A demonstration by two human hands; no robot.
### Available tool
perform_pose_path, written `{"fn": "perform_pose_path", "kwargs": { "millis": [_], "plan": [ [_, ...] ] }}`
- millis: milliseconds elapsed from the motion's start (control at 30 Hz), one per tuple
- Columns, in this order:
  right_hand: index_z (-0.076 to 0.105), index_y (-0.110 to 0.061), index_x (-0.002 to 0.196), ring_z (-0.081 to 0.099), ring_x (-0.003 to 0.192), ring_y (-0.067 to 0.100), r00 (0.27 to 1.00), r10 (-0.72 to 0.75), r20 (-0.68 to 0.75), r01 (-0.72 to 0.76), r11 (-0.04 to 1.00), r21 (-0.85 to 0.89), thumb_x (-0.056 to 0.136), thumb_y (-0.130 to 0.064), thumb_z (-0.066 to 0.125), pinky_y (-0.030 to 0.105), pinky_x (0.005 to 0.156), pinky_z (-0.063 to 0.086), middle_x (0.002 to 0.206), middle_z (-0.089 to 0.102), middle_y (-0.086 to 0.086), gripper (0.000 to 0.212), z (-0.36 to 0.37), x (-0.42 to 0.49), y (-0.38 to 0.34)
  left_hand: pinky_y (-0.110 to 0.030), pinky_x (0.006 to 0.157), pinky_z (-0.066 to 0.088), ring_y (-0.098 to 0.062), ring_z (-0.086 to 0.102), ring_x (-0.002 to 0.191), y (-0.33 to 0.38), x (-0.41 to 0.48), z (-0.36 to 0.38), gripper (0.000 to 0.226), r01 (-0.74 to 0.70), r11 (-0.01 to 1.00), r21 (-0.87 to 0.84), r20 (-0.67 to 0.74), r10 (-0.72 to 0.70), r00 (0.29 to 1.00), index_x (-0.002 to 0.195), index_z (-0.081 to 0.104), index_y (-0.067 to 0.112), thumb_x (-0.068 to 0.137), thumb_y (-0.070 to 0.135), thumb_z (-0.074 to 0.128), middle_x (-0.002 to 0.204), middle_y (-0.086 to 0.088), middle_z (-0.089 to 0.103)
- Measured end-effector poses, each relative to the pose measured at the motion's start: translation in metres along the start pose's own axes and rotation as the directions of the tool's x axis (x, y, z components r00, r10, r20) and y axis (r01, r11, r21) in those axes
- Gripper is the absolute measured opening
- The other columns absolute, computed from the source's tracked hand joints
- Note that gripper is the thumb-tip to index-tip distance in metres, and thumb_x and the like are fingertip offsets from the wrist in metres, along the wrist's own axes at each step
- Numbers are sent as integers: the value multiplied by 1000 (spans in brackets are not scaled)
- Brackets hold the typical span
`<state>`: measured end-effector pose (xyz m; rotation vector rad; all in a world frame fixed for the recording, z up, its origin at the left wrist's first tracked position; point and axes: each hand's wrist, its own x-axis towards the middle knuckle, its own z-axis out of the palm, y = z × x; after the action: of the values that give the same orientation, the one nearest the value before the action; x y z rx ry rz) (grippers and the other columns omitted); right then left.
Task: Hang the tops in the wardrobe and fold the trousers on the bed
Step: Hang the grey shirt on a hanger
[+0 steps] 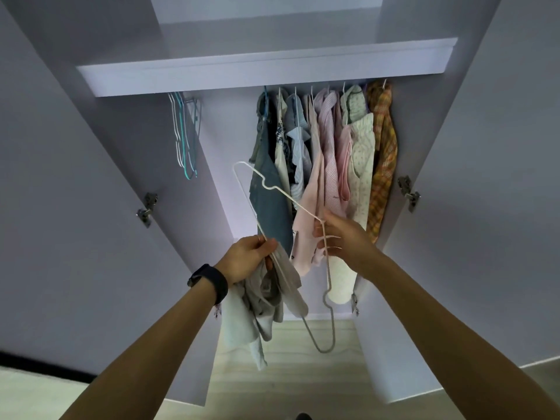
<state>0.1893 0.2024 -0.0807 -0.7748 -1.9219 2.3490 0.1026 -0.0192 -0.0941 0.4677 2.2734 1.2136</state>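
Head view | hanging step, apparently | left hand (248,256) gripped grey top (288,286) and hanger (327,277) below hung clothes (327,153) | right hand (342,241) pinched hanger | next probably called for threading the neckline

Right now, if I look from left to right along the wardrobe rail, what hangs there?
Empty hangers → denim garment → pink striped shirt → white floral top → orange plaid shirt.
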Motion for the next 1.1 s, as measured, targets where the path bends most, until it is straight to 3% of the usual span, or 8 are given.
{"fn": "perform_pose_path", "kwargs": {
  "millis": [133,300,433,533,633,800,933,1100],
  "plan": [
    [67,-18,77,37,43,8,995,71,75,-93,936,338,95,-43,64,19,38,32,56,46,-4,31,1,15,-19,-16,73,43,1,60,64,4,-5,-1,41,-54,999,0,98,54,994,79,71,15,93,53,62,77,2,75],
    [69,-15,79,41,48,9,948,-129,-292,92,986,-138,87,-43,71,18,38,30,44,48,-16,29,-3,6,-5,-10,70,44,0,61,66,8,-11,-9,36,-51,997,-59,129,59,990,85,76,16,86,51,71,79,-2,75],
    [70,-40,105,64,85,-2,982,-141,124,175,926,-335,73,-58,81,10,59,47,88,67,-32,38,21,-20,19,-11,68,43,3,59,66,20,-14,-12,34,-47,999,-28,168,51,985,79,78,26,83,59,68,77,4,73],
    [68,-40,117,67,98,-1,948,-167,272,265,888,-375,76,-46,84,17,79,56,104,72,-18,44,33,-21,33,-18,75,46,-1,60,69,27,-16,-13,40,-66,997,-36,154,71,985,81,78,21,82,59,68,77,2,72],
    [76,-21,95,70,80,12,951,-264,163,307,877,-371,88,-40,74,33,77,56,80,73,-1,20,32,-17,33,-19,72,45,2,61,68,25,-19,-21,42,-73,993,91,126,61,990,90,76,29,75,67,70,80,7,72],
    [71,-19,82,57,59,1,954,-290,-75,239,888,-392,94,-39,67,21,59,42,58,60,-14,23,1,-5,23,-25,75,48,-11,62,87,8,-30,-40,39,-44,867,496,126,-22,992,91,65,35,69,64,80,91,11,68],
    [63,-18,81,53,60,11,950,-265,-165,177,892,-416,96,-38,64,23,56,39,56,55,-14,25,-12,-2,31,-24,76,49,-18,65,87,-3,-34,-43,12,-100,860,500,50,87,995,96,69,27,88,35,71,90,5,70],
    [64,-14,101,57,75,16,952,-228,-206,142,922,-361,99,-38,59,28,64,43,82,61,-2,25,-20,-4,41,-23,76,47,-15,64,84,-8,-34,-53,9,-76,936,343,-7,84,996,83,71,29,91,34,70,82,9,69]
  ]
}}
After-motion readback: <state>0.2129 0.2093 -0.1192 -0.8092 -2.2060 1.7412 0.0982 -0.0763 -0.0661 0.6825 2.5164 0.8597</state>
